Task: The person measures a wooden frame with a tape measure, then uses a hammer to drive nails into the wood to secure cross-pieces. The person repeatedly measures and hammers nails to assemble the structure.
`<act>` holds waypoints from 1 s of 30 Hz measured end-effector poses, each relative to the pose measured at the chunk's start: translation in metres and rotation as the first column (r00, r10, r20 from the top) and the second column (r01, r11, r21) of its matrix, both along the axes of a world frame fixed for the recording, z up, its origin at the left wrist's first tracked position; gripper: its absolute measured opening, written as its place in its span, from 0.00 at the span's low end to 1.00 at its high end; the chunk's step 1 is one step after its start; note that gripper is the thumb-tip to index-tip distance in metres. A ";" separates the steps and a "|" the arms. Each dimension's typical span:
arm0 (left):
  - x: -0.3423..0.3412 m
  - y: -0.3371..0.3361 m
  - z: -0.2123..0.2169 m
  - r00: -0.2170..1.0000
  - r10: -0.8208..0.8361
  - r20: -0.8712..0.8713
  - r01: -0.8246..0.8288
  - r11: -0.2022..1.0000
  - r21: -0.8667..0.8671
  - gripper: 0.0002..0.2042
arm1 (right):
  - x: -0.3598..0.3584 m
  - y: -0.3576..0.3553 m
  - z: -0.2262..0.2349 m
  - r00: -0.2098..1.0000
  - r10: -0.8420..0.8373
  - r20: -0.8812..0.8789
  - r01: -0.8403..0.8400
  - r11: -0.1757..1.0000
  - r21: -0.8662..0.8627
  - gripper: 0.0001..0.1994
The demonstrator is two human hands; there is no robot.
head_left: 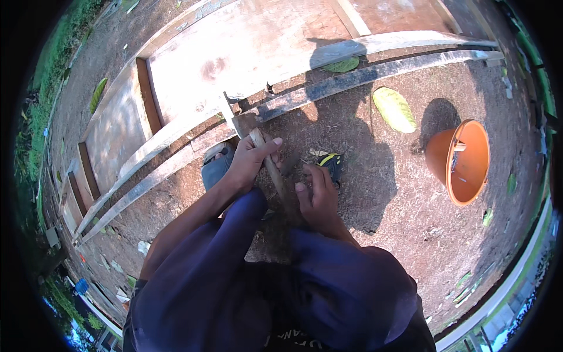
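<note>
My left hand [249, 163] is closed around the upper part of a wooden stick [274, 173], thumb laid across it. The stick slopes down toward my lap between my knees. Near its upper end, a narrow pale strip [229, 114] stands against the long wooden beam; whether the two touch I cannot tell. Right of the stick, my right hand [318, 196] has its fingers curled with the thumb close to them. Anything between those fingers is too small to make out. Just beyond them on the ground lies a black and yellow object [331, 166], partly covered by my hand.
A large wooden panel [234, 56] framed with battens lies ahead, a long beam [340, 87] along its near side. My grey shoe [217, 167] is beside the beam. To the right, a tipped orange bucket [437, 155] holds small pieces. A yellow-green leaf [394, 110] lies nearby.
</note>
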State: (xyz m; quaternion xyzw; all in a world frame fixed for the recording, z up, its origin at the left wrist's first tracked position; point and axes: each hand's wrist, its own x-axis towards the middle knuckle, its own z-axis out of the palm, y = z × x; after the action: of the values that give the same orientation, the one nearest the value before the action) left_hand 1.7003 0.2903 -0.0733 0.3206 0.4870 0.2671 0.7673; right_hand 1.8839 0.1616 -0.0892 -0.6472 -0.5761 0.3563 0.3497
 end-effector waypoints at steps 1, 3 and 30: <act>0.002 -0.001 0.004 0.991 -0.090 -0.102 0.090 0.996 0.001 0.12 | 0.010 0.000 -0.004 0.989 -0.095 0.113 0.098 0.995 -0.019 0.31; 0.005 -0.009 0.014 0.919 -0.248 -0.305 0.252 0.967 -0.029 0.12 | 0.024 -0.002 -0.016 0.907 -0.261 0.331 0.285 0.958 -0.023 0.40; 0.006 -0.019 -0.025 0.996 -0.067 -0.058 0.065 0.997 -0.035 0.12 | 0.010 0.069 -0.003 0.944 0.322 -0.068 -0.325 0.944 -0.056 0.32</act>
State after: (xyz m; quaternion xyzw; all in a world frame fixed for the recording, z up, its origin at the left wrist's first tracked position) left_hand 1.7059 0.2711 -0.0983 0.3315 0.5028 0.2237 0.7663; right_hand 1.8941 0.2305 -0.0918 -0.5445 -0.6521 0.4463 0.2812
